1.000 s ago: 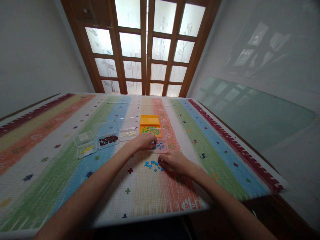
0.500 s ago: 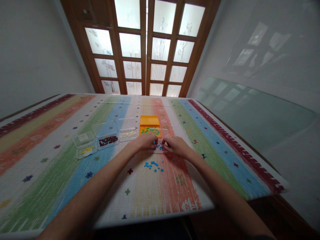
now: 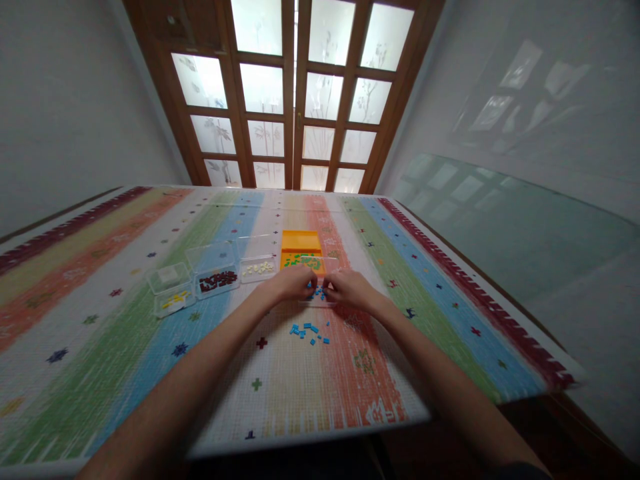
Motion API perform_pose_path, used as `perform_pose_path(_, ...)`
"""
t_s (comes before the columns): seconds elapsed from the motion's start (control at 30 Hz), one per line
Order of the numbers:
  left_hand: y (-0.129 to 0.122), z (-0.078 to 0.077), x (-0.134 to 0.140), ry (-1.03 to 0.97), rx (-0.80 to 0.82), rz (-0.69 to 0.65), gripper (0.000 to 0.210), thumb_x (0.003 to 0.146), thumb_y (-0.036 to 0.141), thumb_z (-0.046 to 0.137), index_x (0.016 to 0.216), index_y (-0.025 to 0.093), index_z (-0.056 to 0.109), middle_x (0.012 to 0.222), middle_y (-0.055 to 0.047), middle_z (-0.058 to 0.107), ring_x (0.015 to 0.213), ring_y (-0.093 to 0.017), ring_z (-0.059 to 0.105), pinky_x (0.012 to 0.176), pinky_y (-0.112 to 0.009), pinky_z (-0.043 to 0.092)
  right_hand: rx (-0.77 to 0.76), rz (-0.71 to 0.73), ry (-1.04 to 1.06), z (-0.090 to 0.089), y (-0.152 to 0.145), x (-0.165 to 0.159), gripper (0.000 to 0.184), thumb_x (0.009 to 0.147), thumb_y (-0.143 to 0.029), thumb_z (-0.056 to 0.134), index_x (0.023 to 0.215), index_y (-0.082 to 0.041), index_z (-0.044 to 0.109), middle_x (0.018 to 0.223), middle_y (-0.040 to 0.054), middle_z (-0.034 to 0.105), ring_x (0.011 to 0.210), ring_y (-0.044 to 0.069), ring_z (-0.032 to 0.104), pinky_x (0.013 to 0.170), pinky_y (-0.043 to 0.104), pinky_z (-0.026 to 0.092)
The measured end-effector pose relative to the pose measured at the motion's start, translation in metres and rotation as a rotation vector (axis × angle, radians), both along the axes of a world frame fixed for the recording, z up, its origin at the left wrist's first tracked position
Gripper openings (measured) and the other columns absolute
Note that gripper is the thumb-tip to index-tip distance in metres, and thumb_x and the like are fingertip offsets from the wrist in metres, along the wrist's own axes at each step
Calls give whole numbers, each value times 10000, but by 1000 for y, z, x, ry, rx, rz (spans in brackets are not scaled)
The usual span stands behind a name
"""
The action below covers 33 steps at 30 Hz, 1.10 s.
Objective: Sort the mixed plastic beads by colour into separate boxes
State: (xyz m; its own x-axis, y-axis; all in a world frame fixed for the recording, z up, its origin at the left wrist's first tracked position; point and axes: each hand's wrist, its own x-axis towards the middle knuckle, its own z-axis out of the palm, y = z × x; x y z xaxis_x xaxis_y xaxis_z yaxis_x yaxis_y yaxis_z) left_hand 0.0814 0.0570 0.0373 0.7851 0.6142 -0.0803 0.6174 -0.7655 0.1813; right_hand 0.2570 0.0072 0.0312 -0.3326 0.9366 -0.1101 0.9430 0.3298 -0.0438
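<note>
Both hands are at a clear plastic box (image 3: 320, 304) with small blue bricks (image 3: 319, 291) in it. My left hand (image 3: 299, 283) is at the box's left side, its fingers curled in over the bricks. At the right side, my right hand (image 3: 345, 288) has thumb and fingers drawn together. Whatever either hand pinches is too small or hidden to make out. On the cloth in front of the box lie several loose blue bricks (image 3: 309, 331). Behind the hands, the box's clear lid (image 3: 330, 264) stands raised before an orange case (image 3: 300, 240) holding green pieces (image 3: 300, 260).
To the left stand open clear boxes: one with cream pieces (image 3: 257, 268), one with dark red pieces (image 3: 217, 281), one with yellow pieces (image 3: 174, 302). A striped tablecloth (image 3: 220, 393) covers the table. Beyond its far edge are glazed wooden doors (image 3: 295, 100).
The view has shifted very slightly. My right hand's fingers have moved a little over the box; my left hand stays nearly in place. The loose blue bricks lie as before.
</note>
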Motion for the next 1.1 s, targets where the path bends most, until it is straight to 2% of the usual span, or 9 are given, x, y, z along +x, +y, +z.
perform_pose_path(0.33,0,-4,3,-2,-9,41,210,810,179,604,923,171,781,888,-104,753,859,-247,690,742,-306,505,-11,1,3,1,2,-2,266,901,-240,549,1039,-189,770,967,103,768,882,216,692,691,261,426)
perform_pose_path(0.57,2,-7,2,-24,-9,37,206,794,165,612,912,173,781,880,-95,753,842,-233,682,762,-300,507,6,-4,75,9,-2,9,259,896,-201,556,1041,-193,770,990,80,774,888,203,691,722,261,433)
perform_pose_path(0.8,0,-1,-5,-72,13,38,247,846,148,554,983,164,759,917,-94,749,866,-226,675,765,-300,495,-27,28,86,11,-9,13,289,892,-187,547,1066,-207,777,987,67,781,893,201,699,724,254,435)
perform_pose_path(1.0,-10,11,-24,-170,26,77,293,857,132,507,1053,143,725,769,-58,712,707,-186,639,718,-283,464,-35,31,57,8,-8,13,309,911,-215,520,1074,-220,782,986,66,785,873,203,706,707,257,428)
perform_pose_path(1.1,-16,10,-36,-217,48,89,296,855,143,495,1044,159,722,691,-30,673,651,-172,609,695,-275,446,-20,27,48,9,-9,13,310,913,-222,514,1065,-223,784,986,68,784,868,203,703,697,257,420)
